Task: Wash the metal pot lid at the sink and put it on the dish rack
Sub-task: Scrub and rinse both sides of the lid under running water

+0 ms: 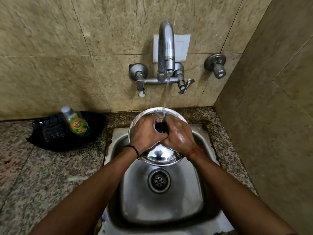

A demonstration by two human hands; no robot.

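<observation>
the round, shiny stainless-steel pot lid (158,154) is held over the far half of the square steel sink (196,197), its far rim reaching above the sink's back edge. a thin stream of water (165,97) falls from the curved chrome wall tap (166,48) onto the far part of the lid. the left hand (146,130) is curled around the lid's black knob (160,127), fingers wrapped and gripping it. the right hand (179,134), wet and glistening, lies on the lid just beside the knob with its fingers bent against it; whether it grips the knob or only presses there cannot be told. both hands touch each other at the knob. on the speckled granite counter (47,175), at its back edge left of the sink, a small clear bottle of green dish liquid (76,122) stands on a black cloth (67,131), beside a dark scrubber (53,132). the sink's round drain (159,180) shows below the lid.
</observation>
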